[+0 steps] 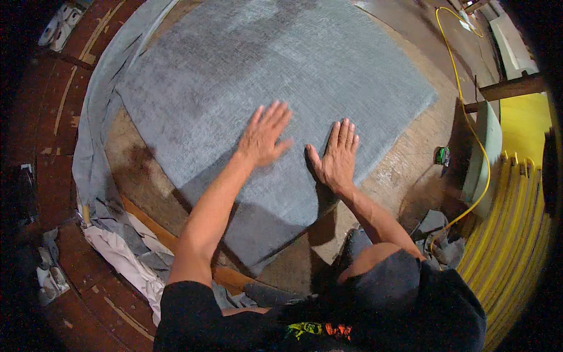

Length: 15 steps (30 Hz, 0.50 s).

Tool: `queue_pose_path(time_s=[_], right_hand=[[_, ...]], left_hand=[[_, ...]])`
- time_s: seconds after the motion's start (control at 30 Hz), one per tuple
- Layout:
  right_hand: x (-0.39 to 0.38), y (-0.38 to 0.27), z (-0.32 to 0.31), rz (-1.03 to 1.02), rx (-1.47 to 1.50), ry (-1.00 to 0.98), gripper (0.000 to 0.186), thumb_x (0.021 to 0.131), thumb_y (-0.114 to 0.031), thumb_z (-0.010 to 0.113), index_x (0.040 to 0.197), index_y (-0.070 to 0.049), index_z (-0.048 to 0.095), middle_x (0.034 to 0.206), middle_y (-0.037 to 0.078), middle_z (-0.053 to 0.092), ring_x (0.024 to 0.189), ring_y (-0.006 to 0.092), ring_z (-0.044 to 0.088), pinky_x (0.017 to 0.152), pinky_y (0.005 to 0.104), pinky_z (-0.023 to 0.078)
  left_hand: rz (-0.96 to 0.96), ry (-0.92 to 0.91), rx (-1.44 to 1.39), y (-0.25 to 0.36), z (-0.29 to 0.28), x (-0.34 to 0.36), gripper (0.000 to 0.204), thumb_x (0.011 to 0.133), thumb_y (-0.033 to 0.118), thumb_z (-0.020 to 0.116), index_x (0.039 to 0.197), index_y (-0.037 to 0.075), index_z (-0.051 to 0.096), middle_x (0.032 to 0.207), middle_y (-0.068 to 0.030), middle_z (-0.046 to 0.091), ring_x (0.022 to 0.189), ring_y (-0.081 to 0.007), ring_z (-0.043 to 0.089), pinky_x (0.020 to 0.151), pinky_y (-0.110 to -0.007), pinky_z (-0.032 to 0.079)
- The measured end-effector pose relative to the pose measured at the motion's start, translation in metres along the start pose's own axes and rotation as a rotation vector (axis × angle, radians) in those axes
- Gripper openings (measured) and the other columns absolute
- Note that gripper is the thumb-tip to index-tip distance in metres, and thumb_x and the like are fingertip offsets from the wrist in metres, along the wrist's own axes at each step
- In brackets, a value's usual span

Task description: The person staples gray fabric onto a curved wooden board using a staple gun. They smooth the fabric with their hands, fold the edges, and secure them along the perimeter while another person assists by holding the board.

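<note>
A large piece of grey-blue woven fabric (328, 64) is spread over a wooden worktable (404, 141), one corner pointing toward me. My left hand (265, 135) is over the middle of the fabric, fingers stretched out and thumb apart; whether it touches the cloth I cannot tell. To its right, my right hand (337, 155) lies flat on the fabric near the right edge, with its fingers extended. Neither hand holds anything. Shadows from my arms fall across the near part of the cloth.
More grey fabric (97, 129) hangs along the table's left side, with pale cloth (126, 258) below it. At right are a green-and-black tape measure (442, 155), a yellow hose (460, 88), a pale foam piece (484, 152) and yellow ribbed material (504, 217).
</note>
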State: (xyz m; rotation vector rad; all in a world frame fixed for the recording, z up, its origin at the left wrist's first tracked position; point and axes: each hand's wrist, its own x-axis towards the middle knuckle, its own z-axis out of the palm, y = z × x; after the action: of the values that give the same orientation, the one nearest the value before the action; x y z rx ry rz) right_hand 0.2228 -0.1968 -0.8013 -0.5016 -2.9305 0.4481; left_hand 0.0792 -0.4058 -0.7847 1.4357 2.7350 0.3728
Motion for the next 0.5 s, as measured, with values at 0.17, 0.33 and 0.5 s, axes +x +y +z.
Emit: queue_pose_path(time_s=[0.17,0.33,0.5], right_hand=[[-0.004,0.007,0.009,-0.015,-0.007,-0.018,0.1,0.096,-0.059,0.06,0.158,0.013,0.029,0.169,0.034,0.018,0.159,0.0499,0.013,0.128,0.0609,0.011],[0.016,-0.019,0.009,-0.031,0.046,-0.055,0.101,0.094,-0.061,0.062,0.158,0.011,0.031,0.168,0.034,0.019,0.158,0.0501,0.015,0.127,0.0637,0.011],[0.095,-0.081,0.03,-0.395,0.246,-0.007,0.099,0.091,-0.069,0.06,0.158,0.001,0.04,0.167,0.028,0.03,0.158,0.0461,0.02,0.126,0.0646,0.013]], left_hand=[[-0.159,0.109,0.124,-0.084,0.017,0.073,0.077,0.105,0.053,0.05,0.163,0.006,0.034,0.173,-0.0135,0.026,0.161,-0.0335,0.018,0.13,-0.054,0.014],[-0.313,0.143,0.251,-0.155,0.018,0.114,0.076,0.106,0.059,0.045,0.164,0.011,0.035,0.173,-0.013,0.027,0.161,-0.0352,0.019,0.129,-0.057,0.014],[-0.352,0.188,0.255,-0.194,0.018,0.133,0.08,0.102,0.066,0.048,0.164,0.017,0.036,0.173,-0.0126,0.027,0.161,-0.0351,0.019,0.127,-0.061,0.016]])
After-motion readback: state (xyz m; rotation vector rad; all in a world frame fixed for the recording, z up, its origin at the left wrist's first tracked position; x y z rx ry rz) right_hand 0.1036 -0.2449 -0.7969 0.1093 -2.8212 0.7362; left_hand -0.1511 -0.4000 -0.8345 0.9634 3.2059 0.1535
